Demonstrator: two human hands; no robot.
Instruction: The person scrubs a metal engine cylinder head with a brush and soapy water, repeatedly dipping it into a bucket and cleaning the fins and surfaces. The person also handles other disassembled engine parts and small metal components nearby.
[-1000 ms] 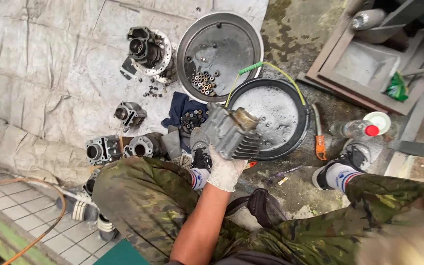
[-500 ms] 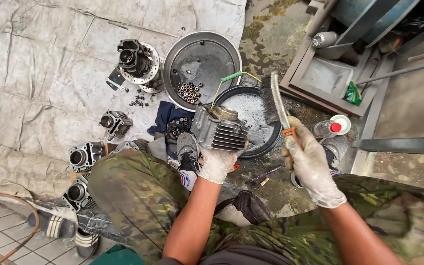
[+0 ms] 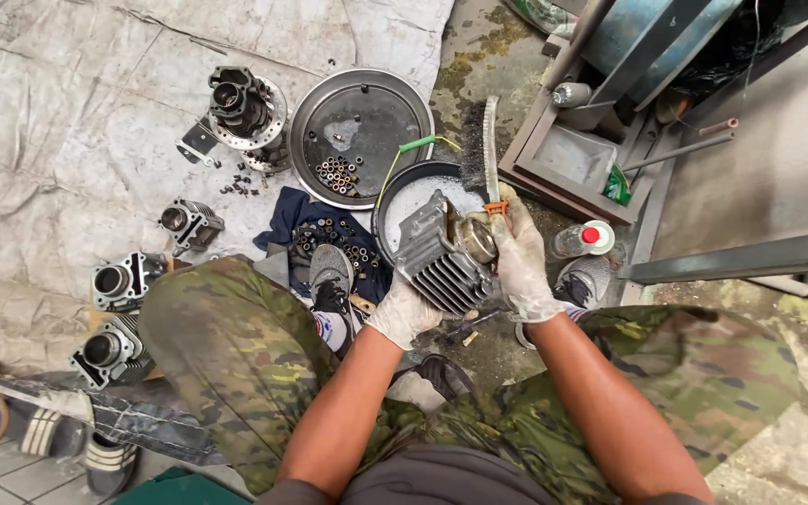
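Observation:
My left hand (image 3: 402, 313), in a dirty white glove, grips the lower end of a finned grey engine cylinder (image 3: 441, 257) and holds it over a black round pan (image 3: 404, 201) of cloudy liquid. My right hand (image 3: 521, 262), also gloved, rests against the cylinder's right side and holds a wire brush (image 3: 490, 150) by its orange handle. The brush's bristles point up and away, above the pan's far rim.
A larger metal tray (image 3: 362, 136) with small parts lies beyond the pan. Several engine cylinders (image 3: 123, 281) and an engine part (image 3: 245, 108) lie on the grey tarp at left. A blue cloth (image 3: 315, 229) with bolts, a red-capped bottle (image 3: 584, 238), and a metal frame (image 3: 591, 140) stand nearby.
My right hand came in from the right with the wire brush and now touches the cylinder. The cylinder has been lifted and turned closer to me.

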